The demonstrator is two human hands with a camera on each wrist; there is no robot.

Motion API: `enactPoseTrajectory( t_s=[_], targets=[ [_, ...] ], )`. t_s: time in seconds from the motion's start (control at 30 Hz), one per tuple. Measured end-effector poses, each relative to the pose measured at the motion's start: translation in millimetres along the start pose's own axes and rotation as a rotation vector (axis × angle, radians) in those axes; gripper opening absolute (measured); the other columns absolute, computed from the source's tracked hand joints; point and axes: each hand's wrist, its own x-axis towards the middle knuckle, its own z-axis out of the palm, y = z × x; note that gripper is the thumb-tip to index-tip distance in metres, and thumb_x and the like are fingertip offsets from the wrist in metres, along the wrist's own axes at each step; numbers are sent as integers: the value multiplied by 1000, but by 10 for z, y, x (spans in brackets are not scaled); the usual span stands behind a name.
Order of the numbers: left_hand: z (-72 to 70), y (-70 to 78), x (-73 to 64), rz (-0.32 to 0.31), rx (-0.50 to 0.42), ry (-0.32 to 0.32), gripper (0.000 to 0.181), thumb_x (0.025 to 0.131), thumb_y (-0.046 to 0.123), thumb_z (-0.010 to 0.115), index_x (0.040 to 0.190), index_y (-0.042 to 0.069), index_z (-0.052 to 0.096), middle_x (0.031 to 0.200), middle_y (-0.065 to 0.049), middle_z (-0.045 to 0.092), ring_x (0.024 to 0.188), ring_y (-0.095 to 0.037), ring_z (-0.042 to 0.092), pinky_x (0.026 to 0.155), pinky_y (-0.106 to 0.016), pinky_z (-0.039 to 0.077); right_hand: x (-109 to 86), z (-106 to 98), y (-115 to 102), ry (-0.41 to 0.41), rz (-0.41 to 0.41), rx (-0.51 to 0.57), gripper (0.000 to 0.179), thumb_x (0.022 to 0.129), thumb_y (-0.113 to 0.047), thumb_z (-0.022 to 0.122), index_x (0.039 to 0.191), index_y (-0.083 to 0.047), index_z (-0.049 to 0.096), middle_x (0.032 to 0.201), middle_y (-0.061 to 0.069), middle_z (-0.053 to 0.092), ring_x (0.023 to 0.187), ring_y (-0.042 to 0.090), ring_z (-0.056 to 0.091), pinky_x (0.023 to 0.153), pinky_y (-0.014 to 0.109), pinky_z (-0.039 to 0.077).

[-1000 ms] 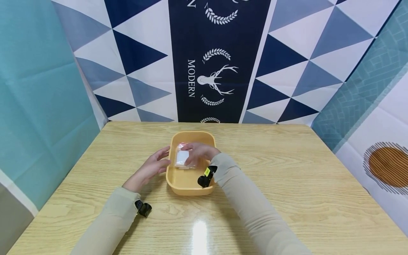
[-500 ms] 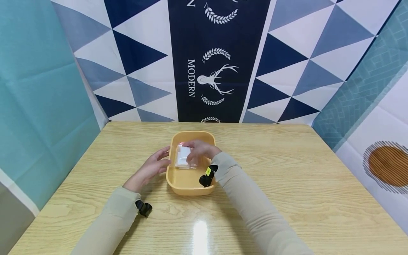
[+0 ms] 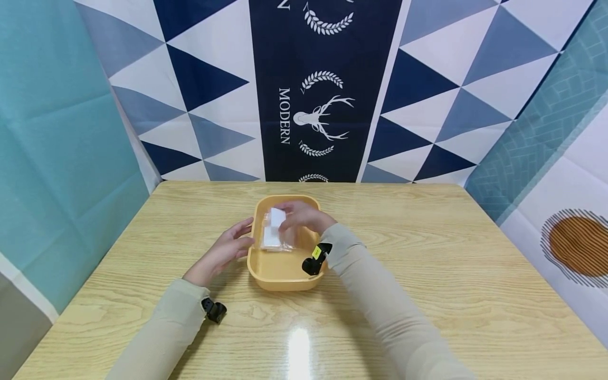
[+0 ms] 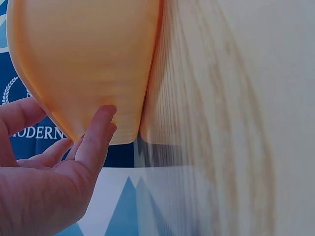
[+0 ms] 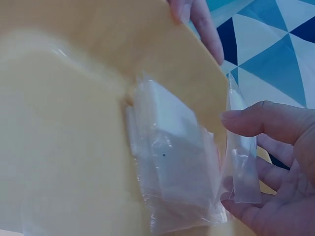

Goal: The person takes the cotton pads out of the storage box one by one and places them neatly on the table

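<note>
My left hand [image 3: 220, 255] holds the left rim of a pale orange plastic basin [image 3: 284, 285]. In the left wrist view its fingers [image 4: 96, 142] lie on the outer wall, while the thumb passes over the rim. Inside the basin, my right hand [image 3: 307, 216] pinches a small clear plastic bag [image 5: 243, 167] with something flat and white in it, raised and tilted on edge. Beside it a stack of similar clear bags [image 5: 174, 142] with white contents lies against the basin's wall. What the white contents are cannot be told.
The basin stands on a light wood-grain table [image 3: 404, 253], near its far edge. Behind rises a patterned cloth backdrop [image 3: 313, 105], with a teal cloth [image 3: 62, 132] at the left. Small black cameras sit on both wrists.
My right hand has moved slightly back and to the right, lifting one bag away from the others in the basin. The left hand stays at the rim.
</note>
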Motion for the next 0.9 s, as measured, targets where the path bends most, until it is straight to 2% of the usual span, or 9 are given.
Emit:
enactPoseTrajectory(
  t_s=[0.2, 0.43, 0.9],
  targets=[
    [5, -10, 18, -3, 6, 16, 64, 91, -1, 47, 148, 4, 18, 147, -23, 24, 123, -37, 41, 94, -40, 46, -38, -57, 3, 44, -12, 46, 63, 71, 3, 71, 131, -5, 52, 121, 9, 57, 108, 21, 50, 97, 32, 39],
    [0, -31, 15, -2, 8, 15, 64, 92, -2, 45, 148, 4, 17, 147, -23, 23, 124, -38, 40, 96, -42, 44, -120, -99, -49, 110, 19, 11, 66, 71, 1, 74, 132, -13, 53, 124, 7, 53, 111, 24, 49, 96, 36, 41],
    [13, -26, 9, -4, 3, 18, 63, 92, -2, 45, 148, 3, 17, 147, -23, 22, 125, -39, 39, 97, -43, 43, -316, -236, -61, 116, -53, 30, 68, 72, 0, 74, 134, -16, 50, 128, 3, 51, 116, 26, 47, 94, 37, 44]
  ],
)
